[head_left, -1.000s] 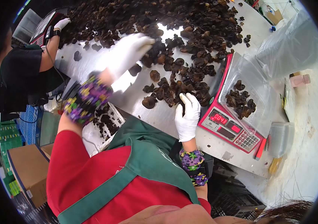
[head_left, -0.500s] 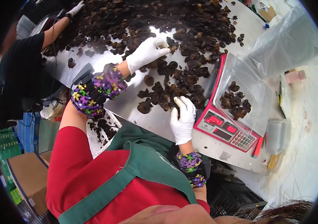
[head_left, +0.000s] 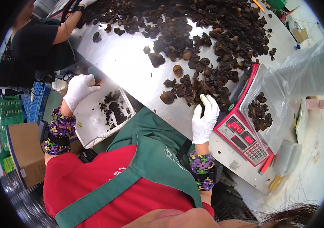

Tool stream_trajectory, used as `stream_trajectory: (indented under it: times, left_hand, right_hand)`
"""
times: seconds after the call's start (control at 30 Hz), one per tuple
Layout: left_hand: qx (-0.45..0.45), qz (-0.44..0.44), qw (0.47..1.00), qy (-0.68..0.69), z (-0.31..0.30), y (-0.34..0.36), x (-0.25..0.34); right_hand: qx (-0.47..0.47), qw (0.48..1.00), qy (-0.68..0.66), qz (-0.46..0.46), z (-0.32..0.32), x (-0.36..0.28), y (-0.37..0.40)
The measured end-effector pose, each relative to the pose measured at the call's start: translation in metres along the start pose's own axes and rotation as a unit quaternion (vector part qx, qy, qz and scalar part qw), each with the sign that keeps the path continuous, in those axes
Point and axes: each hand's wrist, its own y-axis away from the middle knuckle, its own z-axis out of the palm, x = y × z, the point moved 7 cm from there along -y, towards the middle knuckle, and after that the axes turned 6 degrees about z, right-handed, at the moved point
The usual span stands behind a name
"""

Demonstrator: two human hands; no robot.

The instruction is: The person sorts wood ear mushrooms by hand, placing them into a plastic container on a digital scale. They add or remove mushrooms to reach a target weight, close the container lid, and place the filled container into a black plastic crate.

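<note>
Over a white foam box (head_left: 89, 129) with dark bits inside, my left hand (head_left: 79, 93), in a white glove, pinches a small brownish piece of wood ear mushroom (head_left: 100, 82) at its fingertips. My gloved right hand (head_left: 206, 119) is at the near edge of the wood ear mushroom pile (head_left: 219, 89), left of the scale. Its fingers are bent around a dark piece, partly hidden by the glove. On the red scale (head_left: 241, 140), with lit red digits, a clear plastic tray (head_left: 278, 110) holds a cluster of wood ear mushrooms (head_left: 260, 112).
The metal table (head_left: 131, 72) carries a large spread of mushrooms. Another person's arm (head_left: 65, 32) reaches over it at upper left. Stacked clear containers (head_left: 286, 157) and a red-handled tool (head_left: 266, 165) are right of the scale. A cardboard box (head_left: 25, 152) stands at lower left.
My left hand has moved from above the mushroom pile down and left to above the foam box. My right hand stays by the pile near the scale. The view has shifted.
</note>
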Motion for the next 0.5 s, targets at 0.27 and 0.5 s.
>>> stream_trajectory:
  times: [0.27, 0.5]
  left_hand:
    - [0.243, 0.136, 0.951, 0.133, -0.01, -0.132, 0.116]
    - [0.179, 0.263, 0.925, 0.207, 0.022, -0.218, 0.224]
  right_hand:
    - [0.008, 1.0, 0.014, -0.004, -0.002, -0.002, 0.001]
    - [0.008, 1.0, 0.024, 0.01, 0.0, 0.0, 0.002]
